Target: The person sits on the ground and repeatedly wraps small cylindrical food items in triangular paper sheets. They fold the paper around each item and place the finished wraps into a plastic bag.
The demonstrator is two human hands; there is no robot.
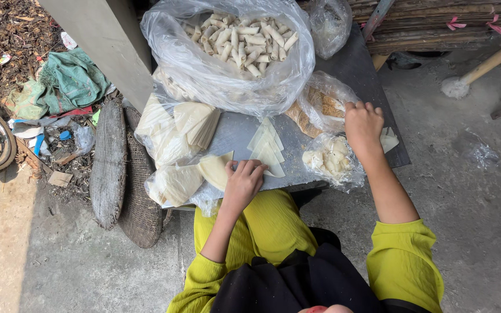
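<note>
On the grey tabletop (236,130), the left hand (243,179) rests at the near edge, forearm extended forward from a yellow-green sleeve. Fingers are curled downward, pressing a pale triangular wrapper sheet (215,169); the sheet is pinned, not lifted. Just beside it lies a fanned row of wrapper sheets (268,148). The right hand (363,123) reaches farther forward, arm nearly straight, fingers bent into a loose fist with knuckles up, touching a clear bag of brown filling (323,104). Whether it grips anything cannot be determined. A clear bag of white filling (329,159) sits below this wrist.
</note>
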